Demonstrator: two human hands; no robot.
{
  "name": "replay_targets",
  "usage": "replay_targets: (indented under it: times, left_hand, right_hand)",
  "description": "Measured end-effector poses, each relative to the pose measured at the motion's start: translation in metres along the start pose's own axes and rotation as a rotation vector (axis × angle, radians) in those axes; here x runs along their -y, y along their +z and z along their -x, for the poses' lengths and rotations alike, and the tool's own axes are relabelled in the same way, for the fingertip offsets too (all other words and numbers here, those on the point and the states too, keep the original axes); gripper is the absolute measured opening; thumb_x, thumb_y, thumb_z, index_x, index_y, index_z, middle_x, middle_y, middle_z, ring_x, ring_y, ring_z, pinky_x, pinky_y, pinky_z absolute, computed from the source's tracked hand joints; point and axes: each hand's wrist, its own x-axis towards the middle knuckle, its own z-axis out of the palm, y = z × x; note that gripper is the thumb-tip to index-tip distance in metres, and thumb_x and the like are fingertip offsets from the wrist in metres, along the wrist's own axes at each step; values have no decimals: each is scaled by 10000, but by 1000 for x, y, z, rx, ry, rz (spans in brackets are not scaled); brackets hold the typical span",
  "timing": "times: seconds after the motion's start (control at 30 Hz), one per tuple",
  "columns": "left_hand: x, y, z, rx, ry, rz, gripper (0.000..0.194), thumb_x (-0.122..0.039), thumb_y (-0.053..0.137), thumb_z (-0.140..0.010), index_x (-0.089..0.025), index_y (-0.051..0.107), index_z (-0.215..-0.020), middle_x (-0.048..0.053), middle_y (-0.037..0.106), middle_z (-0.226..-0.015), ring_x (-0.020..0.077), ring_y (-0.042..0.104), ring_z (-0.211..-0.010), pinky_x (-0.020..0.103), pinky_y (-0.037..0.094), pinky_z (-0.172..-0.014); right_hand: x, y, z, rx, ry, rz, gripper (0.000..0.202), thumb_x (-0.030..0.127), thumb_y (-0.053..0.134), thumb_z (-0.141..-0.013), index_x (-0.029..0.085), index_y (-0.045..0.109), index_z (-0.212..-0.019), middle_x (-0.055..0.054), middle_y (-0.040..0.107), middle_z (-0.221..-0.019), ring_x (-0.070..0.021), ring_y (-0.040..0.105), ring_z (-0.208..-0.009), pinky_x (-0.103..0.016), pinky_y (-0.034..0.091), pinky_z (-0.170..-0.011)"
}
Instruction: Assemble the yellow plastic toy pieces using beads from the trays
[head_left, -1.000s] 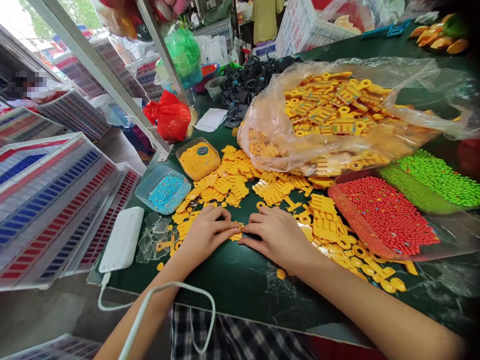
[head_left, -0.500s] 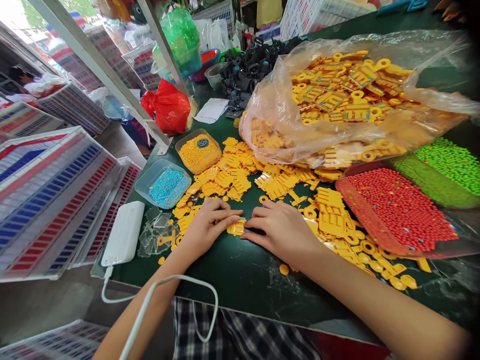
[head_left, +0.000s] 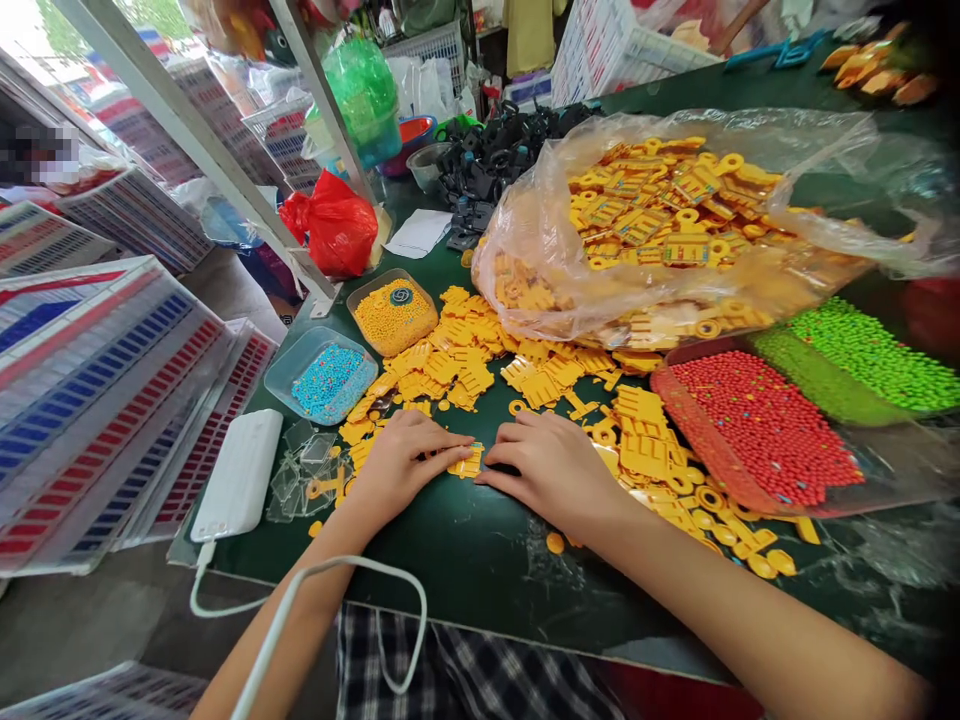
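Note:
A small yellow plastic piece lies on the dark green table between my hands. My left hand has its thumb and fingers closed on the left side of that piece. Just right of it, my right hand rests with thumb and forefinger slightly apart, nothing visible between them. Loose yellow parts spread behind my hands, and more lie beside my right hand. Trays of blue beads and yellow beads stand behind my left hand; red beads and green beads are at the right.
A large plastic bag of yellow parts sits at the back. Black parts and a red bag lie beyond. At left are a white power bank, clear pieces and a cable crossing my left forearm.
My right hand's fingertips have come away from the yellow piece, leaving a small gap. My left hand stays on it. The whole view has shifted slightly.

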Motion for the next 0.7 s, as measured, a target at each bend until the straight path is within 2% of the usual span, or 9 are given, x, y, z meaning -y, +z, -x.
replay_targets:
  times: [0.07, 0.17, 0.27, 0.37, 0.43, 0.5, 0.6, 0.63, 0.7]
  left_hand:
    - [-2, -2, 1, -16, 8, 8, 303, -432, 532, -956, -244, 768, -984, 23, 766, -851, 190, 585, -781, 327, 445, -744]
    - [-4, -13, -5, -108, -4, -12, 354, -483, 517, -949, -238, 773, -943, 27, 761, -818, 185, 603, -747, 320, 453, -724]
    - [5, -37, -24, -265, -97, -115, 348, -505, 531, -925, -255, 772, -898, 22, 755, -837, 191, 622, -746, 314, 458, -711]
    - [27, -65, -55, -426, -251, -370, 328, -495, 534, -906, -264, 767, -920, 35, 739, -846, 225, 626, -783, 324, 445, -708]
    - [40, -76, -77, -359, -323, -494, 348, -488, 533, -897, -237, 755, -993, 68, 738, -860, 265, 634, -815, 338, 438, -706]
    - [42, -79, -96, -290, -302, -533, 383, -478, 523, -899, -211, 725, -1084, 94, 741, -921, 292, 641, -848, 353, 441, -714]
    - [17, -65, -121, -304, -119, -472, 394, -474, 484, -924, -208, 704, -1114, 96, 736, -1008, 286, 642, -904, 362, 453, -766]
    - [2, -56, -128, -298, -32, -425, 389, -479, 476, -931, -212, 710, -1089, 87, 739, -1007, 269, 645, -901, 354, 457, -779]
    - [-34, -35, -141, -206, 171, -301, 377, -484, 471, -943, -216, 720, -1035, 64, 749, -977, 217, 653, -849, 319, 467, -774]
  right_hand:
    - [0, -1, 1, -6, -6, 9, 188, 379, 678, -863, 223, 724, -769, -13, 670, -747, -170, 560, -788, -305, 296, -644]
    - [3, -2, 2, -69, -27, 59, 240, 411, 673, -860, 198, 711, -757, -18, 664, -734, -175, 556, -793, -312, 296, -652]
    - [6, -5, 3, -144, -61, 111, 354, 448, 594, -910, 183, 689, -696, -28, 652, -695, -179, 551, -779, -317, 281, -649]
    - [8, -6, 3, -197, -105, 137, 426, 465, 515, -951, 182, 677, -677, -26, 638, -656, -176, 541, -745, -318, 264, -638]
    - [9, -6, 3, -231, -127, 143, 440, 473, 499, -956, 182, 670, -675, -22, 632, -635, -171, 533, -718, -317, 258, -630]
    - [9, -5, 4, -268, -151, 138, 445, 483, 496, -954, 183, 659, -670, -19, 626, -614, -165, 526, -691, -314, 255, -621]
    - [11, -3, 3, -344, -265, 110, 481, 516, 450, -960, 192, 630, -654, -13, 600, -581, -160, 512, -672, -305, 249, -590]
    - [12, -3, 2, -376, -317, 99, 492, 523, 430, -964, 196, 619, -648, -9, 587, -574, -159, 506, -670, -301, 250, -578]
    - [14, -3, 0, -440, -428, 78, 503, 534, 404, -968, 204, 601, -643, 2, 561, -570, -152, 492, -658, -290, 261, -559]
